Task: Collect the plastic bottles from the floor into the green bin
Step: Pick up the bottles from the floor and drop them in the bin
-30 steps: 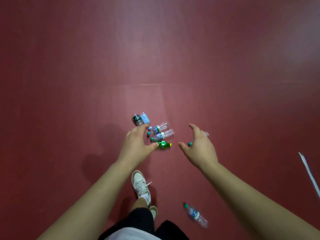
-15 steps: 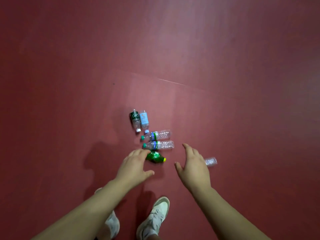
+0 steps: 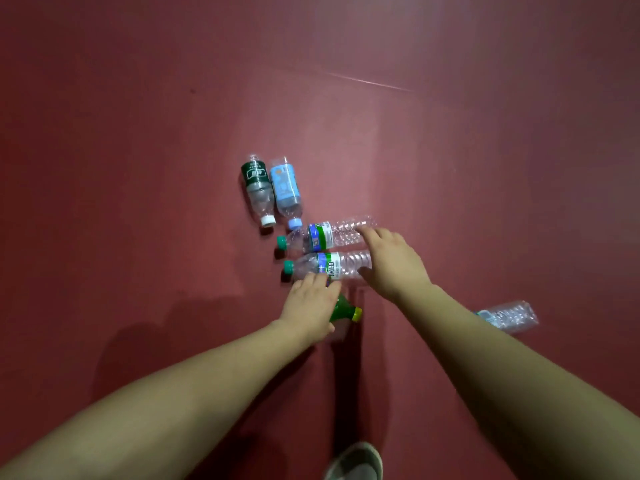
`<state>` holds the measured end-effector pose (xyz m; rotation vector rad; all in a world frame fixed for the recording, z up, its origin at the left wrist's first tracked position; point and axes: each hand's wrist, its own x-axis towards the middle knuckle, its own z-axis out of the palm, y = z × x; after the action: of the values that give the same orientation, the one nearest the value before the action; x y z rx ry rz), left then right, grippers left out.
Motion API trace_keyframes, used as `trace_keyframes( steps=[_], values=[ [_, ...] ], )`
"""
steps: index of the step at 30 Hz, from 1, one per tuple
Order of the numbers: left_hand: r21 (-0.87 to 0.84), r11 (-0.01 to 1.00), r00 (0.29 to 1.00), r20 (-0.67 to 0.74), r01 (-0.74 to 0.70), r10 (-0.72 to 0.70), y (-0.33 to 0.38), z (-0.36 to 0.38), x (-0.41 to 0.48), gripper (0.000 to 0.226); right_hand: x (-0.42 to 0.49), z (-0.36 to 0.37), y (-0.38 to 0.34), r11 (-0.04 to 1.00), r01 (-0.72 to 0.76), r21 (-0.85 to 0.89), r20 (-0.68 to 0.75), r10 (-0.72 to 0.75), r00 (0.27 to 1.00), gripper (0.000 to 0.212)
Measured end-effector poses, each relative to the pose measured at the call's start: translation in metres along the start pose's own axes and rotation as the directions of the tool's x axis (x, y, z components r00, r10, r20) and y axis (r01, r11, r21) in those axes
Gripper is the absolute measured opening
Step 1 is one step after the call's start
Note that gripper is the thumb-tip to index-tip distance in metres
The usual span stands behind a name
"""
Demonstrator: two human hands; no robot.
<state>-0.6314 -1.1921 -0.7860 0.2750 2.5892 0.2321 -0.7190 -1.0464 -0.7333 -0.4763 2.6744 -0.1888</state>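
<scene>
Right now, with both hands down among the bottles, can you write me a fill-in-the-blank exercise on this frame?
1. The small green bottle under the left hand has a ___ cap.
2. The dark-labelled bottle has a ___ cap.
3. Under the fingers of the right hand, the clear bottle has a ___ cap.
4. In all, ___ bottles lie in view on the red floor.
Missing words: yellow, white, green, six.
</scene>
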Motion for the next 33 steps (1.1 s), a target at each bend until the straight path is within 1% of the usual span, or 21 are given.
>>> trace_keyframes(
  steps=[2,4,5,7,8,9,11,12,13,15,16,17,21,23,25,27,28,29,30,31,33],
  values=[
    [0.099,0.994,0.999,-0.014,-0.044,0.045,0.0,0.033,0.014,0.063,0.025,0.031,0.005,0.996,0.064,-0.061,0.038,-0.061,0.997,0.076],
    [0.208,0.977,0.988,-0.135,-0.047,0.076,0.0,0.06,0.025,0.044,0.043,0.057,0.007,0.989,0.118,-0.091,0.043,-0.114,0.993,0.077],
    [0.229,0.973,0.978,-0.194,-0.033,0.078,-0.001,0.066,0.029,0.041,0.047,0.066,0.007,0.983,0.147,-0.109,0.042,-0.143,0.989,0.078],
    [0.206,0.979,0.966,-0.255,0.003,0.051,-0.005,0.071,0.026,0.033,0.05,0.076,0.01,0.966,0.205,-0.161,0.054,-0.198,0.979,0.08],
    [0.171,0.984,0.97,-0.243,0.056,-0.013,-0.009,0.068,0.024,0.025,0.048,0.078,0.013,0.963,0.208,-0.173,0.053,-0.202,0.978,0.08],
    [0.129,0.982,0.975,-0.195,0.136,-0.11,-0.011,0.067,0.02,0.022,0.046,0.079,0.016,0.967,0.188,-0.17,0.046,-0.182,0.982,0.079],
    [0.019,0.956,0.956,-0.006,0.292,-0.292,-0.016,0.066,0.011,0.051,0.043,0.081,0.022,0.976,0.141,-0.167,0.041,-0.136,0.99,0.08],
    [-0.042,0.93,0.931,0.04,0.364,-0.362,-0.021,0.065,0.007,0.06,0.043,0.083,0.023,0.974,0.139,-0.178,0.049,-0.133,0.99,0.08],
    [-0.143,0.884,0.895,0.067,0.446,-0.441,-0.023,0.064,0.006,0.063,0.044,0.086,0.024,0.969,0.152,-0.197,0.061,-0.143,0.988,0.081],
    [-0.389,0.717,0.806,0.143,0.579,-0.574,-0.029,0.063,0.009,0.062,0.051,0.089,0.021,0.951,0.19,-0.246,0.08,-0.175,0.981,0.08],
    [-0.477,0.632,0.772,0.181,0.61,-0.609,-0.03,0.062,0.011,0.062,0.054,0.089,0.018,0.942,0.206,-0.265,0.087,-0.19,0.978,0.08],
    [-0.528,0.573,0.75,0.211,0.627,-0.627,-0.032,0.064,0.014,0.062,0.057,0.09,0.015,0.935,0.218,-0.28,0.091,-0.2,0.976,0.08],
    [-0.623,0.434,0.705,0.283,0.65,-0.65,-0.037,0.069,0.01,0.057,0.054,0.099,-0.002,0.936,0.181,-0.303,0.13,-0.147,0.981,0.08],
    [-0.691,0.305,0.658,0.325,0.656,-0.68,-0.041,0.07,0.006,0.049,0.049,0.109,-0.009,0.965,0.093,-0.244,0.133,-0.062,0.989,0.08],
    [-0.761,0.16,0.61,0.354,0.628,-0.709,-0.045,0.07,0.005,0.044,0.048,0.117,-0.014,0.99,0.005,-0.139,0.113,0.011,0.994,0.068],
    [-0.831,0.015,0.576,0.372,0.556,-0.728,-0.047,0.065,0.007,0.044,0.051,0.119,-0.021,0.994,-0.001,-0.107,0.105,0.012,0.994,0.059],
    [-0.858,-0.04,0.565,0.372,0.512,-0.736,-0.047,0.061,0.008,0.046,0.052,0.117,-0.026,0.996,0.0,-0.09,0.111,0.01,0.994,0.057],
    [-0.872,-0.077,0.555,0.374,0.484,-0.743,-0.048,0.056,0.005,0.049,0.051,0.113,-0.031,0.998,-0.013,-0.064,0.116,0.021,0.993,0.056],
    [-0.877,-0.091,0.547,0.373,0.473,-0.75,-0.05,0.048,0.0,0.051,0.047,0.107,-0.038,0.999,-0.038,-0.031,0.119,0.041,0.992,0.055],
    [-0.875,-0.092,0.536,0.37,0.475,-0.758,-0.051,0.038,-0.01,0.051,0.041,0.098,-0.047,0.997,-0.072,0.009,0.119,0.071,0.99,0.054],
    [-0.858,-0.052,0.519,0.356,0.51,-0.777,-0.053,0.011,-0.04,0.049,0.02,0.074,-0.072,0.982,-0.158,0.101,0.114,0.146,0.983,0.053]
  ],
)
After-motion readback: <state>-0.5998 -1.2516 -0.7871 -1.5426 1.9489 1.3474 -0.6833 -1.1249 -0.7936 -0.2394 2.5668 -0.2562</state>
